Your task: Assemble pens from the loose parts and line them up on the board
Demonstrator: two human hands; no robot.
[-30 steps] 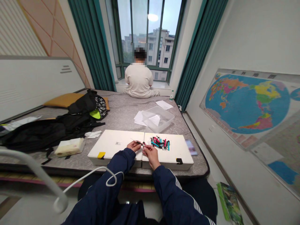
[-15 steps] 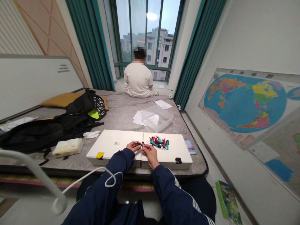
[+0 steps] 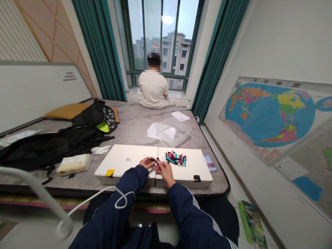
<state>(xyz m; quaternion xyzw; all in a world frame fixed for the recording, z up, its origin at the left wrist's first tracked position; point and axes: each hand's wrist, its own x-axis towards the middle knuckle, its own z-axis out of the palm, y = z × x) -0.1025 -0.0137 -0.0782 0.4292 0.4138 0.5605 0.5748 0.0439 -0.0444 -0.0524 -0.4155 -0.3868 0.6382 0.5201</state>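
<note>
Over the middle of two white boxes, my left hand [image 3: 147, 163] pinches a slim black pen part [image 3: 153, 159], with a thin pale rod sticking out to the left. Close against it, my right hand [image 3: 165, 170] has its fingertips pressed together at the right end of the same part. What lies between the right fingertips is too small to make out fully. Just beyond my right hand, a pile of loose pen parts [image 3: 175, 157] in black, red, teal and white lies on the right white box [image 3: 201, 166]. The left white box [image 3: 129, 152] carries a small label.
A clear plastic bin [image 3: 178, 133] and paper sheets [image 3: 153, 130] lie beyond the boxes. To the left are a tissue pack [image 3: 74, 164] and black bags [image 3: 52, 145]. A person [image 3: 153, 88] sits by the window. A white cable [image 3: 103, 190] crosses near my left sleeve.
My hands stay together over the boxes, with the right fingers shifted slightly about the black pen part. The view has moved a little; the pile looks unchanged.
</note>
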